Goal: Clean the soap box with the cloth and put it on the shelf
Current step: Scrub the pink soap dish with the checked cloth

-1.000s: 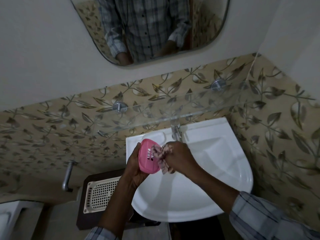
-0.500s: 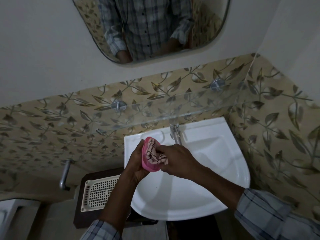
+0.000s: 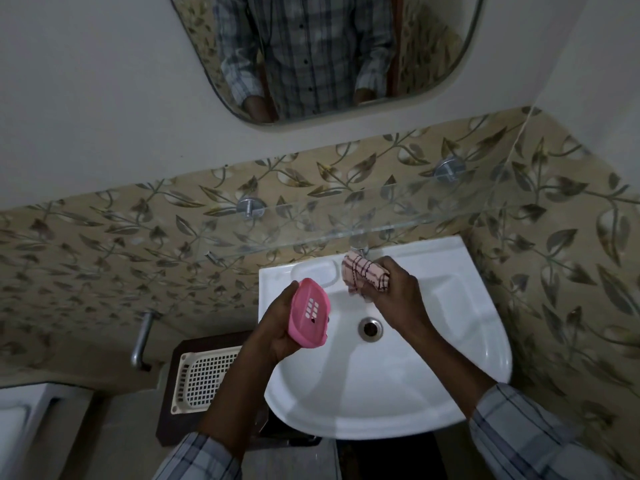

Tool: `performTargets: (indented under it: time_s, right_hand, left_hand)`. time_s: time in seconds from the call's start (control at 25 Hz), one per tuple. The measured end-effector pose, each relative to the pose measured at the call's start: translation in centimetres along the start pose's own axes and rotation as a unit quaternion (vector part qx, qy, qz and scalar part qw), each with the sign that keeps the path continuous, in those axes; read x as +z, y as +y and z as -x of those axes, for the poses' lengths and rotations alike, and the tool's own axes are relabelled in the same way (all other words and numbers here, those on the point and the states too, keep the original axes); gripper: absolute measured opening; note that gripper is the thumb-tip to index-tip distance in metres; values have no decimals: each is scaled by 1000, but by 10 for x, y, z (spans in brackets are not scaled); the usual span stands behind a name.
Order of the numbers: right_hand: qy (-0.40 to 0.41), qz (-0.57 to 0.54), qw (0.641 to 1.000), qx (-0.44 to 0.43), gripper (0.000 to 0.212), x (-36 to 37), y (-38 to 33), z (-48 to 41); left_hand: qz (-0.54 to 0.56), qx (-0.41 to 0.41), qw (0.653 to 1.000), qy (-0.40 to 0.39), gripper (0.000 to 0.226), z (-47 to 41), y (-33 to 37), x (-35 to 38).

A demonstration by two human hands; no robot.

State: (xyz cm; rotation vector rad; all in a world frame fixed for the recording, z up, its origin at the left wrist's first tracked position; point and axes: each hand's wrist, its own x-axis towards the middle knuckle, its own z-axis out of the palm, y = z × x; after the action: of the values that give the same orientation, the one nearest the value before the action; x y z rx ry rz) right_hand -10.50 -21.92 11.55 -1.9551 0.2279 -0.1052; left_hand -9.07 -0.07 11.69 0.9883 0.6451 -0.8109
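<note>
A pink soap box (image 3: 309,313) with drain slots in its base is tilted toward me, held from below and the left by my left hand (image 3: 277,327) over the left side of the white basin (image 3: 450,358). My right hand (image 3: 398,292) grips a bunched pink checked cloth (image 3: 363,273) near the tap, apart from the soap box by a hand's width. A clear glass shelf (image 3: 346,220) on two metal brackets runs along the leaf-patterned wall above the basin.
The basin's drain (image 3: 370,328) lies between my hands. A cream perforated tray (image 3: 204,379) sits on a dark brown stand left of the basin. A metal pipe (image 3: 142,337) juts from the wall at left. A mirror (image 3: 329,53) hangs above.
My right hand has pulled the cloth off the soap box and moved up and right toward the tap. The soap box's inside now shows uncovered.
</note>
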Motion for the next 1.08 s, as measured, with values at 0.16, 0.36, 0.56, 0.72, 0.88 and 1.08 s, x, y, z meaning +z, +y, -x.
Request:
performTargets:
  time_s: [0.16,0.36,0.56,0.72,0.88,1.08]
  right_hand:
    - [-69,88,926,-360,41,29,-7,26]
    - [-133,59,890,-432,40,27,-5,9]
    - [-67,139,880,-449,29,36,-13,1]
    - [-41,130,917,-374,31,45,-18,3]
    - [-112,57,865,-486,36,50,-12,15]
    - [-93,179,802,-562,25,26,-18,-20]
  left_hand:
    - [18,19,996,-82,42,3,-2,20]
    - [110,11,991,-76,50,-2,2,18]
    - [94,34,994,-41,52,4,5,23]
    - [91,83,992,-29,36,9,3,27]
    - [58,51,995,-65,31,17,12,27]
    - [44,71,996,-32,27,12,2,21]
